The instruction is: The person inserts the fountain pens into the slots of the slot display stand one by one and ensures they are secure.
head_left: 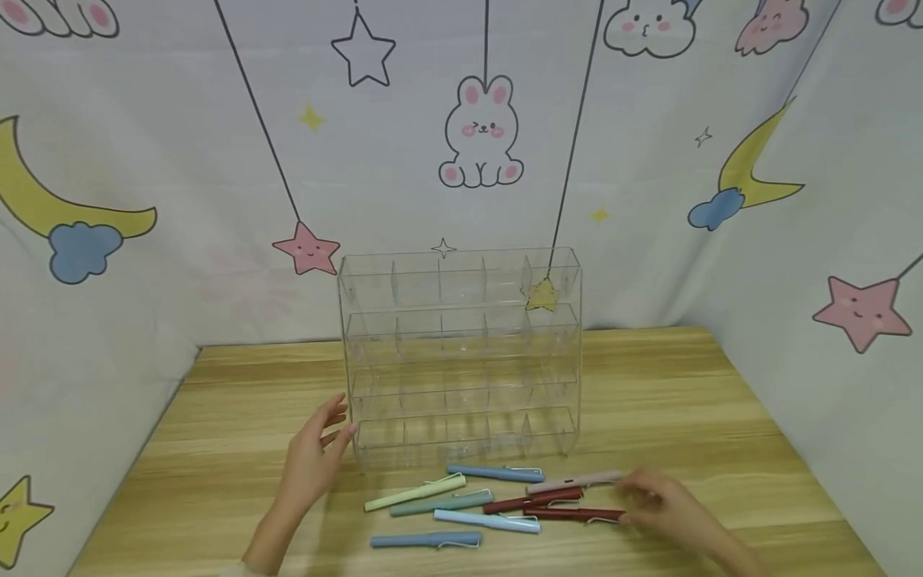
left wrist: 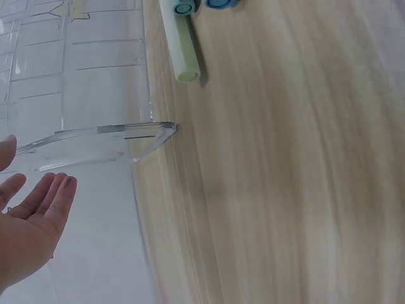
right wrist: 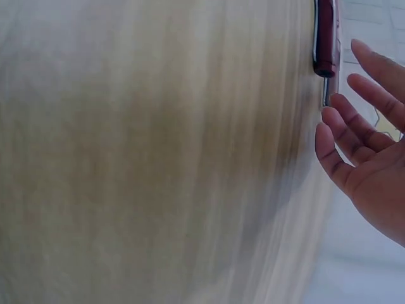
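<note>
A clear acrylic pen rack with rows of small compartments stands upright on the table. At its lower left side is my left hand, fingers loosely bent and fingertips right at the side panel. In front of the rack lie several clip pens. My right hand hovers at the right end of them, fingers spread and slightly curved, holding nothing. Nearest to it are a pinkish-grey pen and a dark red pen; the dark red pen also shows just beyond its fingertips in the right wrist view.
Another dark red pen, a light blue pen, a green pen, a pale green pen and two blue pens, one near the rack, lie close together. Printed cloth walls the wooden table.
</note>
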A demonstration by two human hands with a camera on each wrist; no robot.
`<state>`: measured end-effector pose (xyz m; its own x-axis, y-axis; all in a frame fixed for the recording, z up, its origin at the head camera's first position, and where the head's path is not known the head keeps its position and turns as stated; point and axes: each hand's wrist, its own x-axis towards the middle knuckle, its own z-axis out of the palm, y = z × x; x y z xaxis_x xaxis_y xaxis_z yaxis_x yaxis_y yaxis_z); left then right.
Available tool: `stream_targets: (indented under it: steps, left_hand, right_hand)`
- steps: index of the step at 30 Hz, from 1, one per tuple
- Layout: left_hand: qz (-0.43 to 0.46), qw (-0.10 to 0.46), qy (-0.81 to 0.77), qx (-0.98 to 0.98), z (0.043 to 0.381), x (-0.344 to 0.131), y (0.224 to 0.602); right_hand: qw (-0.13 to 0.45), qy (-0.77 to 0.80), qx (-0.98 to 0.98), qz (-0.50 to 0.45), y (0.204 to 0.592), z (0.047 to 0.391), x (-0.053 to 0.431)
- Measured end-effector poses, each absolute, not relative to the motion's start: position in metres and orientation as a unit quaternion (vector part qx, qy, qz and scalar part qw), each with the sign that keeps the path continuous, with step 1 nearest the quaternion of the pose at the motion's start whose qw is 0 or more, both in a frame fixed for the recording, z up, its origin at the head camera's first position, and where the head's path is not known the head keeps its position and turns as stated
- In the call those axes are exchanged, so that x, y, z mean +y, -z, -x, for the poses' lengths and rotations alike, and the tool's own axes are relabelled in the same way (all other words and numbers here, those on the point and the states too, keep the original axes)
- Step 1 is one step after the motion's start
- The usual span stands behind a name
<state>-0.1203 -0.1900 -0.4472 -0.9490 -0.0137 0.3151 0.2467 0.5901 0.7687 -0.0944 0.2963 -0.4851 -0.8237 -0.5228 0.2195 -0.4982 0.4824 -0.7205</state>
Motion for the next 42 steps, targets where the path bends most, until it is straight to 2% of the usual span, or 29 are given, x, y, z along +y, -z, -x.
stream_targets:
  steps: [12, 42]
  left_hand:
    - [-0.003, 0.122, 0.538, -0.834, 0.125, -0.186, 0.442]
    - [-0.005, 0.121, 0.558, -0.821, 0.125, -0.184, 0.441]
  right_hand:
    - [0.037, 0.416, 0.849, 0.325, 0.495, 0.093, 0.292]
    - [0.040, 0.424, 0.830, 0.360, 0.497, 0.095, 0.290]
